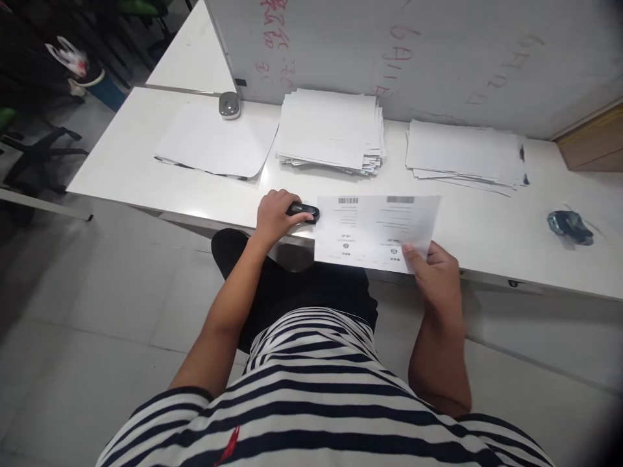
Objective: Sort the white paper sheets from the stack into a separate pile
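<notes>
Right now a printed sheet is lying over the near edge of the white table, between the person's two hands. The right hand is pinching its near right corner: the thumb is pressing on the printed face while the fingers are curling behind the right edge, so that grip is closing with only the paper's thickness in it. At the opposite side, the sheet's left edge is meeting the tip of a black stapler; whether the paper is sitting inside the mouth, I cannot tell. The left hand is wrapping around the stapler's left end, its thumb stretching along the near side and its fingers bending over the far side, opening only as wide as the tool.

Beyond the sheet, a thick stack of paper is standing far and slightly left, its edges sticking out unevenly. A thinner stack is resting to the right of it, and some flat paper is lying to the left, with a small gadget sitting on its far part. Farther right, a dark crumpled lump is lying near a cardboard box. A whiteboard with red writing is standing behind the stacks.
</notes>
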Motion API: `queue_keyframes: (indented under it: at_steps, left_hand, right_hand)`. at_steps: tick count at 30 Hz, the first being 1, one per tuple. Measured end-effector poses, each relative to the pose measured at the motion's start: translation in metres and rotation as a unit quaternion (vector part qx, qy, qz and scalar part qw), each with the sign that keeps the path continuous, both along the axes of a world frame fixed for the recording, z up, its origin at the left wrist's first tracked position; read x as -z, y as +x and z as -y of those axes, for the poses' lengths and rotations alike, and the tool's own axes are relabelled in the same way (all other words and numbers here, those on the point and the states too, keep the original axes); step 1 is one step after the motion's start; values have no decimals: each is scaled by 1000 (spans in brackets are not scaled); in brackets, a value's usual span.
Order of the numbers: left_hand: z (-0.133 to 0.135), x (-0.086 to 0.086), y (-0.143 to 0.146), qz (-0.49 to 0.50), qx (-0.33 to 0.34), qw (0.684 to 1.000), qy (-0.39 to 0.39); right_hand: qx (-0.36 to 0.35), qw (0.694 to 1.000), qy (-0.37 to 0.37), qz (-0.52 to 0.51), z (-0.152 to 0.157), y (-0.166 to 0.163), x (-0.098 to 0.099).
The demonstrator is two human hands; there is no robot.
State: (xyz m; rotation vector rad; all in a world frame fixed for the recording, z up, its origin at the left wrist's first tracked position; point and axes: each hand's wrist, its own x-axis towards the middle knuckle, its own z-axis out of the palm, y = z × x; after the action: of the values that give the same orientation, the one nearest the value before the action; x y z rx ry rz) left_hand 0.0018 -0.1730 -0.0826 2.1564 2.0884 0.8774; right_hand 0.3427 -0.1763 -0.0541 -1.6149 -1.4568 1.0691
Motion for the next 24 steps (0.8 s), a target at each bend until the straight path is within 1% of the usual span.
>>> queue_keyframes:
  at_steps: [3, 7, 10, 12, 14, 16, 18, 19, 21, 23, 24]
  left_hand:
    - [-2, 1, 5, 2, -42, 999, -1]
    - [-3, 3, 9, 1, -81, 997, -10]
    - [-3, 3, 9, 0, -85, 996, -16]
    - [-2, 3, 8, 3, -76, 997, -15]
    - [0, 2, 6, 6, -53, 998, -11]
    - [1, 2, 4, 6, -27, 1000, -10]
    - [3, 2, 4, 4, -17, 1000, -10]
    - [3, 2, 4, 4, -18, 1000, -10]
    - [4, 3, 4, 5, -21, 1000, -7]
    - [4, 4, 4, 3, -21, 1000, -1]
    - [4, 4, 4, 0, -20, 1000, 2]
  right_hand:
    - [53, 998, 37, 3, -2, 6, 8]
    - [55, 998, 41, -9, -3, 8, 25]
    - [63, 996, 48, -31, -1, 8, 29]
    - [73, 996, 46, -36, -3, 10, 27]
    - [90, 993, 56, -43, -13, 16, 22]
    - [111, 989, 85, -57, -38, 25, 15]
    - [125, 984, 107, -64, -77, 38, 7]
    - [123, 986, 100, -58, -100, 45, 4]
    - [156, 983, 93, -20, -150, 60, -1]
    - [140, 988, 58, 28, -194, 71, -3]
    - [136, 988, 55, 57, -211, 74, -2]
